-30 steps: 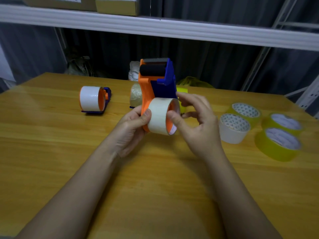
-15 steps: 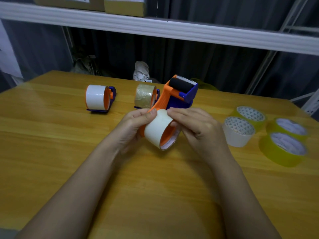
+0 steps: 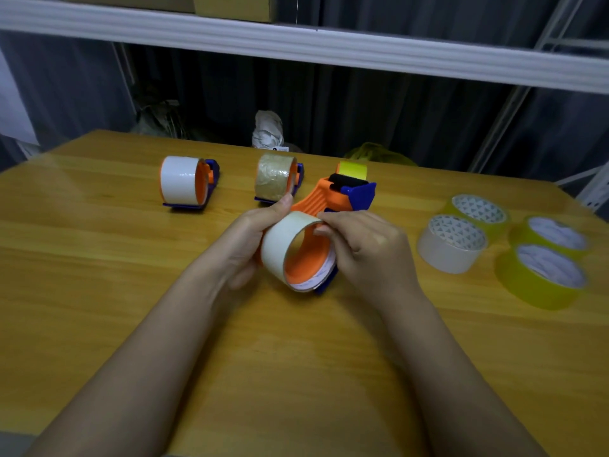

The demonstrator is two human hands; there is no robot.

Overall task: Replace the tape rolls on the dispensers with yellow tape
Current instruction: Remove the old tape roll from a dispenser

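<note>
An orange and blue tape dispenser (image 3: 333, 197) lies tilted over the wooden table (image 3: 99, 291), held between both hands. A white tape roll (image 3: 283, 245) sits on its orange hub. My left hand (image 3: 253, 239) grips the dispenser and roll from the left, thumb up on the handle. My right hand (image 3: 365, 252) pinches the roll's top edge. Three yellow tape rolls (image 3: 540, 282) (image 3: 557, 234) (image 3: 478, 211) lie at the right. Two more dispensers stand behind, one with a white roll (image 3: 184, 184), one with a brown roll (image 3: 276, 179).
A loose white roll (image 3: 451, 244) lies beside the yellow ones. A yellow piece (image 3: 352, 169) shows behind the held dispenser. A white shelf beam (image 3: 296, 44) runs overhead, with dark curtains and bags behind the table's far edge.
The dispenser has been tipped from upright down towards the table. My right hand moved from the roll's side to pinch its top edge. The view shifted slightly.
</note>
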